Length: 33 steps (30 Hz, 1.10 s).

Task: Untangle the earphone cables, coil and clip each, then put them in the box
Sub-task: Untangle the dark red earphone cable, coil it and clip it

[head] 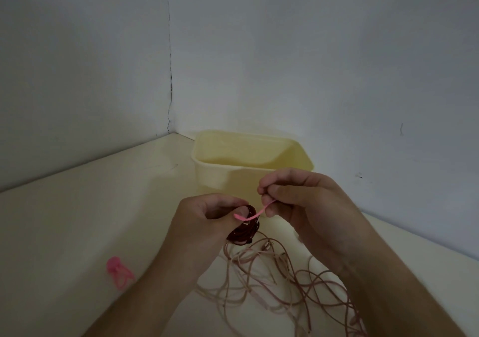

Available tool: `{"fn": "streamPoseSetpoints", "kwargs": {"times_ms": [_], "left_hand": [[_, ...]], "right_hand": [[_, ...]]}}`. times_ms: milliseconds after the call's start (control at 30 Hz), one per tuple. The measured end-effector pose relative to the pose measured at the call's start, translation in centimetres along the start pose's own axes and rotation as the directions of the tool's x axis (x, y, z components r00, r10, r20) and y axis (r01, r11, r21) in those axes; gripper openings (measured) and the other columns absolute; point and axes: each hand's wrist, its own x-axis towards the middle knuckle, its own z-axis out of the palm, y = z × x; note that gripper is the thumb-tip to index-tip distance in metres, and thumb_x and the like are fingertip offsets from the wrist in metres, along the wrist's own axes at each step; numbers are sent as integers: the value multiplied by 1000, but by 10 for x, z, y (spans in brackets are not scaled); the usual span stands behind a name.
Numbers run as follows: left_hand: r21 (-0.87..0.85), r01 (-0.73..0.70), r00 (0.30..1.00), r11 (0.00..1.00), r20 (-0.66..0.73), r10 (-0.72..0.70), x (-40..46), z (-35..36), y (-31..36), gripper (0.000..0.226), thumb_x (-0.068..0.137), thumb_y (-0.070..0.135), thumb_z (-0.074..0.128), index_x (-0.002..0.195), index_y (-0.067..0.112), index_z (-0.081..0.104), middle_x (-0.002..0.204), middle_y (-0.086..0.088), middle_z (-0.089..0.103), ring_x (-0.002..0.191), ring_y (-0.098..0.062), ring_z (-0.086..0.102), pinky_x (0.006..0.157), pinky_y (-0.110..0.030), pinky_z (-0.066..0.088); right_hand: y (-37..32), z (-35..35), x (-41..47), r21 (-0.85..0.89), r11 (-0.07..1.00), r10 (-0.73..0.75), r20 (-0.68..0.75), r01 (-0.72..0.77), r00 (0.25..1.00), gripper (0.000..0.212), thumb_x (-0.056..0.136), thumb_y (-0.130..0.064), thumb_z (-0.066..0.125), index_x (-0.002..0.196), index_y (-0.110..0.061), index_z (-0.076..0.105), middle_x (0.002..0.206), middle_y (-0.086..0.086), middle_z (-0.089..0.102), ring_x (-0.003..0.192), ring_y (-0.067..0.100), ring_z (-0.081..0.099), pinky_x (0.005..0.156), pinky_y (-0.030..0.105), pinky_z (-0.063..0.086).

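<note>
My left hand (207,215) grips a dark red coiled earphone cable (243,231) above the table. A pink clip strap (252,215) lies across the top of the coil. My right hand (293,196) pinches the strap's upper end between thumb and fingers. Behind both hands stands the pale yellow box (220,173), open at the top, and nothing shows inside it. A loose tangle of light pinkish earphone cables (280,279) spreads over the table below my hands, partly hidden by my right forearm.
Another pink clip (118,270) lies on the cream table (77,233) at the left. Grey walls meet in a corner behind the box. The table's edge runs along the right side, near my right arm.
</note>
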Motion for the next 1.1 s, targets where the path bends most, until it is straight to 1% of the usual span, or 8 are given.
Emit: {"fn": "streamPoseSetpoints", "kwargs": {"times_ms": [167, 333, 533, 733, 833, 967, 1033, 1100], "left_hand": [[-52, 59, 998, 997, 22, -58, -1, -1, 2, 11, 88, 0, 78, 92, 9, 84, 87, -16, 80, 84, -33, 80, 66, -36, 64], [-65, 70, 997, 995, 21, -68, -2, -1, 3, 11, 86, 1, 79, 91, 10, 84, 88, -16, 81, 86, -33, 80, 69, -39, 64], [-109, 102, 995, 989, 5, -103, -3, -1, 5, 8, 85, 0, 79, 92, 5, 83, 89, -20, 79, 87, -38, 79, 68, -39, 66], [-132, 135, 991, 982, 5, -136, -3, -2, 7, 7, 85, 0, 79, 91, 4, 82, 91, -21, 79, 86, -36, 79, 64, -33, 63], [-152, 155, 987, 976, -11, -158, -2, -1, 5, 7, 87, 1, 78, 93, 2, 82, 93, -23, 78, 91, -40, 78, 65, -34, 64], [-144, 160, 986, 977, -13, -163, -2, -2, 6, 7, 88, 2, 78, 94, 3, 82, 95, -21, 79, 89, -36, 79, 67, -34, 64], [-133, 147, 989, 980, 0, -148, -3, -2, 8, 8, 89, 3, 78, 95, 4, 82, 93, -21, 79, 86, -34, 79, 69, -34, 64], [-114, 118, 993, 986, -1, -119, -5, 0, 8, 6, 89, 4, 78, 93, 6, 82, 89, -19, 79, 81, -32, 79, 70, -36, 65]], "right_hand": [[3, -10, 4, -46, 999, -7, -78, 3, 997, 15, 89, 17, 63, 93, 9, 74, 88, 21, 68, 68, 19, 64, 65, 24, 56], [5, -16, 6, -146, 989, -34, -121, 16, 992, 14, 85, 14, 71, 95, 5, 76, 87, 20, 69, 70, 25, 61, 76, 32, 54], [8, -17, 6, -203, 978, -72, -148, 41, 986, 15, 85, 13, 73, 94, 2, 78, 85, 20, 71, 70, 25, 64, 82, 36, 54], [7, -17, 5, -312, 948, -113, -161, 58, 980, 16, 84, 9, 77, 89, -7, 80, 84, 16, 74, 70, 23, 68, 89, 41, 56], [6, -15, 4, -349, 934, -138, -158, 76, 978, 17, 84, 8, 79, 87, -9, 81, 77, 11, 71, 69, 21, 68, 82, 36, 55], [2, -6, -3, -474, 877, -144, -96, 81, 985, 16, 80, -1, 88, 85, -16, 83, 69, -4, 63, 64, 10, 60, 61, 15, 49], [3, 2, -5, -565, 821, -127, -40, 82, 991, 17, 76, -12, 94, 84, -22, 83, 71, -4, 67, 64, 10, 60, 59, 19, 49], [10, 7, -4, -677, 733, -130, -37, 71, 991, 23, 70, -21, 97, 83, -31, 81, 78, -7, 70, 69, 9, 64, 67, 27, 55]]}}
